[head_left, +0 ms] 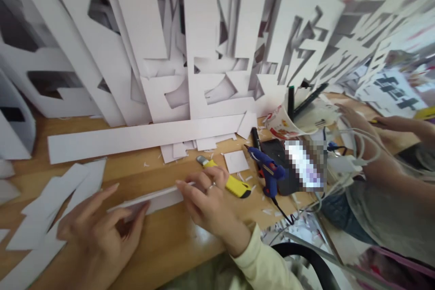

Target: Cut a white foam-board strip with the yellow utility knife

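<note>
A narrow white foam-board strip (159,197) is held just above the wooden table (166,240) between both hands. My left hand (98,231) pinches its left end with thumb and fingers. My right hand (207,204) grips the right end, fingers curled over it. A yellow utility knife (231,182) lies on the table right behind my right hand, partly hidden by the fingers. A blue glue gun (268,172) lies to the right of the knife.
Large white cut-out boards (190,45) lean along the back. A long white strip (142,138) and scraps (50,208) lie on the table. A paper cup with pens (288,120), cables (353,154) and another person's arms (384,145) crowd the right.
</note>
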Motion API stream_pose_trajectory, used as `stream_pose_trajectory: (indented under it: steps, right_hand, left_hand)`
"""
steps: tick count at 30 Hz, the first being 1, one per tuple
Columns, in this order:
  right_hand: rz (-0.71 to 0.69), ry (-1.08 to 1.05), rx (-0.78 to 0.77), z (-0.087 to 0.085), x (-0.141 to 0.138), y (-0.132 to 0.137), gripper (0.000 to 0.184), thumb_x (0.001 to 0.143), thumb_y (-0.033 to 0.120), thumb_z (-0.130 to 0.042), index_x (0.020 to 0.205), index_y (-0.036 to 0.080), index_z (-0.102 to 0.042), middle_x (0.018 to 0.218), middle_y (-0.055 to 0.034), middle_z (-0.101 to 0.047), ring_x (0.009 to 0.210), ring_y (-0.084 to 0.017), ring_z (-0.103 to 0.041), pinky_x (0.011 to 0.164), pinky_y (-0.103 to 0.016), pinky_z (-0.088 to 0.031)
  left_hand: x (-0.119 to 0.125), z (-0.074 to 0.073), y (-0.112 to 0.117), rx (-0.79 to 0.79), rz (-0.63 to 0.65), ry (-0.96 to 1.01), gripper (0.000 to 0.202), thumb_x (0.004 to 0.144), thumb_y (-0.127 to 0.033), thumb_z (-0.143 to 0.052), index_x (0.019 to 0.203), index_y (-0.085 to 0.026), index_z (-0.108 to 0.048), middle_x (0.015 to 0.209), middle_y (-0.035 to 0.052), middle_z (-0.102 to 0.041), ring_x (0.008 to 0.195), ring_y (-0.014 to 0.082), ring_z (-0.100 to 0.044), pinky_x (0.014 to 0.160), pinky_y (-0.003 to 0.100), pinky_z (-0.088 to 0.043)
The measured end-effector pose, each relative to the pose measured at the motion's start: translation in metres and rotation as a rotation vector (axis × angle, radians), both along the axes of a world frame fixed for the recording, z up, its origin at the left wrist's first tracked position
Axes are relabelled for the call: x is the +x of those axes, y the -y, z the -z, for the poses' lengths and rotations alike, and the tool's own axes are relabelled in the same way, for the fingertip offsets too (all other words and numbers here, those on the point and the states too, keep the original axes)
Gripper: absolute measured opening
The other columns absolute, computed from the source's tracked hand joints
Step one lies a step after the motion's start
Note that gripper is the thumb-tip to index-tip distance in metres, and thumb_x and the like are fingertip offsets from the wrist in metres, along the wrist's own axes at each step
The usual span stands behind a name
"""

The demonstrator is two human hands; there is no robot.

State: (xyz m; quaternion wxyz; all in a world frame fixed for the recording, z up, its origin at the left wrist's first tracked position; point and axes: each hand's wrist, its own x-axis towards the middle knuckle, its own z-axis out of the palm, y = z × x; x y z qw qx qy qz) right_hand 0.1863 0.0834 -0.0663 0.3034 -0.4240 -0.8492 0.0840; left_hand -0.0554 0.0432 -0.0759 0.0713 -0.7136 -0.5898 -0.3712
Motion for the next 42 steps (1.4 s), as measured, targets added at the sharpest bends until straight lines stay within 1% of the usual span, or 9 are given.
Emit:
stream_pose_trajectory:
  steps: [4, 6, 10, 14, 17, 20, 26, 39, 42]
  right_hand:
    - [0.004, 0.015, 0.066, 0.006, -0.001, -0.001, 0.033, 0.095, 0.013, -0.067, 0.124, 0.029, -0.071, 0.113, -0.003, -0.075, 0.11, -0.026, -0.049, 0.098, -0.046, -0.03]
    - [0.006, 0.017, 0.07, 0.006, -0.001, -0.001, 0.028, 0.099, 0.015, -0.064, 0.123, 0.028, -0.071, 0.112, -0.0031, -0.075, 0.112, -0.028, -0.049, 0.097, -0.045, -0.029]
    - [-0.004, 0.022, 0.013, 0.005, -0.002, -0.001, 0.026, 0.102, 0.017, -0.059, 0.124, 0.027, -0.07, 0.112, -0.004, -0.076, 0.115, -0.029, -0.048, 0.097, -0.045, -0.029]
    - [-0.005, 0.015, 0.03, 0.003, -0.003, -0.001, 0.026, 0.103, 0.017, -0.057, 0.125, 0.026, -0.07, 0.114, -0.0052, -0.076, 0.113, -0.029, -0.049, 0.096, -0.045, -0.03]
    - [-0.007, 0.014, 0.036, 0.002, -0.003, -0.001, 0.027, 0.102, 0.016, -0.058, 0.124, 0.024, -0.07, 0.113, -0.0056, -0.075, 0.113, -0.03, -0.048, 0.097, -0.046, -0.031]
    - [-0.006, 0.025, 0.024, 0.001, -0.003, -0.001, 0.028, 0.102, 0.016, -0.058, 0.125, 0.025, -0.07, 0.114, -0.0055, -0.075, 0.114, -0.03, -0.048, 0.097, -0.046, -0.03]
    - [0.006, 0.055, 0.018, 0.003, -0.005, -0.001, 0.027, 0.102, 0.017, -0.058, 0.125, 0.025, -0.069, 0.115, -0.0051, -0.074, 0.114, -0.029, -0.048, 0.097, -0.045, -0.03]
    - [0.021, 0.085, -0.021, 0.0, -0.005, 0.0, 0.028, 0.102, 0.018, -0.057, 0.126, 0.027, -0.069, 0.116, -0.0057, -0.075, 0.116, -0.031, -0.048, 0.099, -0.048, -0.028]
    - [0.02, 0.055, -0.008, 0.002, -0.005, 0.0, 0.028, 0.101, 0.017, -0.058, 0.125, 0.027, -0.07, 0.115, -0.005, -0.075, 0.116, -0.031, -0.048, 0.099, -0.047, -0.029]
  left_hand:
    - [-0.004, 0.016, 0.009, 0.089, -0.045, -0.226, 0.028, 0.083, -0.033, -0.083, 0.094, -0.022, -0.06, 0.125, 0.0227, -0.067, 0.108, 0.0377, -0.066, 0.087, 0.053, -0.05]
    - [-0.005, 0.021, 0.012, 0.132, -0.053, -0.272, 0.032, 0.083, -0.035, -0.083, 0.1, -0.023, -0.059, 0.129, 0.0222, -0.065, 0.112, 0.0386, -0.065, 0.093, 0.058, -0.05]
    - [0.002, 0.02, 0.014, 0.125, -0.109, -0.21, 0.03, 0.089, -0.04, -0.075, 0.104, -0.022, -0.057, 0.13, 0.0226, -0.061, 0.119, 0.0404, -0.062, 0.1, 0.064, -0.049]
    - [0.007, 0.017, 0.015, 0.108, -0.105, -0.166, 0.029, 0.091, -0.04, -0.072, 0.106, -0.02, -0.057, 0.133, 0.0257, -0.057, 0.128, 0.0439, -0.056, 0.102, 0.065, -0.05]
    - [0.004, 0.02, 0.015, 0.1, -0.122, -0.187, 0.031, 0.09, -0.041, -0.072, 0.106, -0.019, -0.058, 0.134, 0.0269, -0.057, 0.128, 0.0462, -0.056, 0.104, 0.069, -0.047]
    - [0.002, 0.023, 0.015, 0.086, -0.127, -0.188, 0.031, 0.09, -0.044, -0.072, 0.105, -0.02, -0.058, 0.134, 0.0264, -0.057, 0.127, 0.0455, -0.056, 0.104, 0.068, -0.047]
    - [0.005, 0.02, 0.014, 0.047, -0.141, -0.131, 0.027, 0.093, -0.046, -0.066, 0.101, -0.021, -0.059, 0.135, 0.0263, -0.057, 0.128, 0.0464, -0.056, 0.105, 0.072, -0.043]
    - [0.004, 0.02, 0.015, 0.082, -0.108, -0.151, 0.031, 0.093, -0.043, -0.068, 0.109, -0.018, -0.056, 0.131, 0.0296, -0.059, 0.127, 0.0476, -0.057, 0.103, 0.071, -0.048]
    - [0.005, 0.019, 0.016, 0.087, -0.137, -0.145, 0.033, 0.092, -0.045, -0.069, 0.107, -0.019, -0.056, 0.13, 0.0288, -0.059, 0.127, 0.0482, -0.056, 0.103, 0.071, -0.048]
